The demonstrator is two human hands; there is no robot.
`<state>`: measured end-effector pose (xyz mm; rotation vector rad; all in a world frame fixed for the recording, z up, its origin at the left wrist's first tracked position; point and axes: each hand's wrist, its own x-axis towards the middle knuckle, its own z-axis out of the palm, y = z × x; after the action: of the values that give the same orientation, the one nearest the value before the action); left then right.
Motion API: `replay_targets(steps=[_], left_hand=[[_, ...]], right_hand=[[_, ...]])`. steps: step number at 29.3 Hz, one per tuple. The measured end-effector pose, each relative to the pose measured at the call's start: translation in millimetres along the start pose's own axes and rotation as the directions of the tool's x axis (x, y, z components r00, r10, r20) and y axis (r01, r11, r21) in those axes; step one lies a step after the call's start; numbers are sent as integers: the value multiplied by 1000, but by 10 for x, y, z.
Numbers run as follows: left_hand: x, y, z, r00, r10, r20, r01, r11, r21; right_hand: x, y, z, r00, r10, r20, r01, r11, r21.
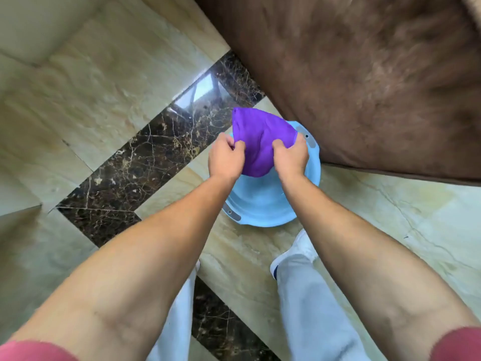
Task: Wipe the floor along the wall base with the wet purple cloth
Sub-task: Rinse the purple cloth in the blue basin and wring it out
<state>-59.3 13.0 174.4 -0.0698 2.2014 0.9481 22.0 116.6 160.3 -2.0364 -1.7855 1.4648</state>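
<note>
While the left hand and right hand pinched the bunched purple cloth above the blue basin, a firm wring there (drips caught) looked wise before reaching the floor.

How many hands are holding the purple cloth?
2. The left hand grips the left edge of the purple cloth, and the right hand grips its right edge, both above the light blue plastic basin.
</note>
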Motion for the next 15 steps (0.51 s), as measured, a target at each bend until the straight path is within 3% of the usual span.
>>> replay_targets(steps=[5,8,15], left_hand=[[-414,537,-635,974,217,-64,-218,976,-8],[-558,711,-983,934,356,-14,-355,934,43],[-498,796,-1885,935,354,4,-350,923,160]], right_hand=[[-536,-786,-238,978,-209,26,206,975,79],[-829,-1148,-320,902,-421,90,426,903,-49],[-1259,-1876,-329,818,-536,207,574,784,-238]])
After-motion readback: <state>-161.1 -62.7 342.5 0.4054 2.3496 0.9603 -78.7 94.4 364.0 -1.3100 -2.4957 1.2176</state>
